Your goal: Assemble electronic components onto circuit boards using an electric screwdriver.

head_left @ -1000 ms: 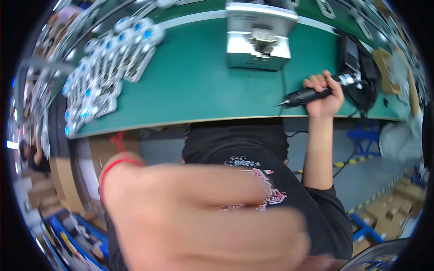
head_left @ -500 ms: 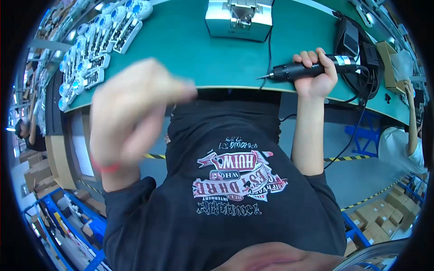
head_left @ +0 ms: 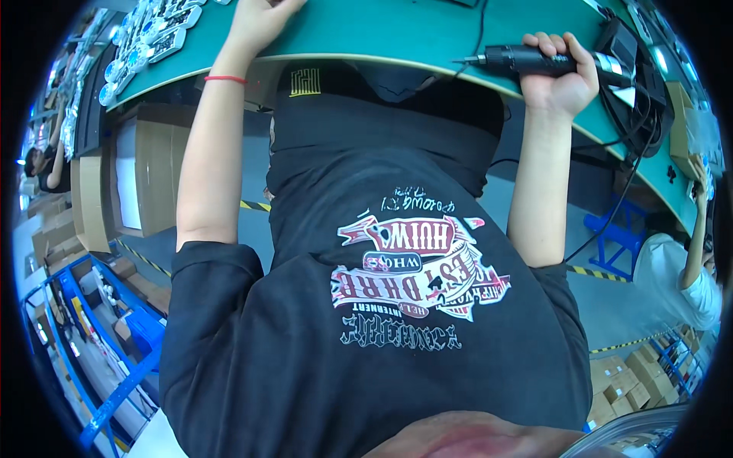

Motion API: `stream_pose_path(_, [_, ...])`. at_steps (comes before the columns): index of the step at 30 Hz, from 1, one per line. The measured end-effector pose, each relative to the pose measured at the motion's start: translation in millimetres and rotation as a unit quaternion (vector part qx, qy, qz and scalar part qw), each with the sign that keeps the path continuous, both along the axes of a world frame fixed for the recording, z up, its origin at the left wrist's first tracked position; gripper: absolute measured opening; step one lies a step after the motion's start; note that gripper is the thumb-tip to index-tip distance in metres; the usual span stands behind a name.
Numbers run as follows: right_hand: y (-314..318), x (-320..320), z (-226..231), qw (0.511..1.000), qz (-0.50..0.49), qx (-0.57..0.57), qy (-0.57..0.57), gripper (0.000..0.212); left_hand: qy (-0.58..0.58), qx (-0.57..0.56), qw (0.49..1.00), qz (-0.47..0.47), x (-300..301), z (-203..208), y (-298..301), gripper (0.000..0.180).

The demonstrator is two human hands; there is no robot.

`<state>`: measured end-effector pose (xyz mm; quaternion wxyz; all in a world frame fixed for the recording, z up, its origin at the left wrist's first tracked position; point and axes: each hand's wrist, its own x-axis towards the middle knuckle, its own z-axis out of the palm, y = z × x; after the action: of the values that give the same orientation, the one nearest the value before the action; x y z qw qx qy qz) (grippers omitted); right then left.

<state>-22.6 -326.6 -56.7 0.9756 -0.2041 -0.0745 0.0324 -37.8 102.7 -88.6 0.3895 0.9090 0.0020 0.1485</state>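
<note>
My right hand (head_left: 561, 91) is wrapped round a black electric screwdriver (head_left: 504, 59), held over the front edge of the green-topped table (head_left: 366, 34). The screwdriver's bit points left. At the top edge of the picture is my left hand (head_left: 261, 24), over the table, with a red band round its wrist. Most of its fingers lie outside the picture, so what they hold, if anything, cannot be seen. Left of that hand, several white devices with blue round parts and exposed inner boards (head_left: 141, 55) lie in rows.
Black equipment with cables (head_left: 637, 91) sits on the table at the right, beside a cardboard box (head_left: 679, 114). An open carton (head_left: 153, 172) stands below the table at left. A person in a white top (head_left: 668, 267) is at far right, another person (head_left: 53, 164) at far left.
My left hand has moved forward and up to the picture's top edge. The view has shifted, so the white box with the metal fixture is nearly out of sight. My right hand still grips the screwdriver.
</note>
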Motion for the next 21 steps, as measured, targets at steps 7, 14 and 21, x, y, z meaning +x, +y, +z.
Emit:
stream_pose_path(7, [19.6, 32.7, -21.3, 0.998, 0.009, 0.052, 0.042, 0.005, -0.015, -0.156, 0.988, -0.015, 19.6, -0.7, 4.9, 0.011])
stream_pose_path(14, [25.9, 43.3, -13.7, 0.990, -0.035, 0.066, 0.122, 0.008, 0.030, -0.026, 0.998, 0.043, -9.0, 43.4, -32.8, 0.020])
stream_pose_path(21, [1.1, 16.2, -10.6, 0.997, -0.068, -0.034, -0.002, 0.005, -0.004, -0.040, 0.999, -0.011, -7.9, 38.0, -40.9, 0.026])
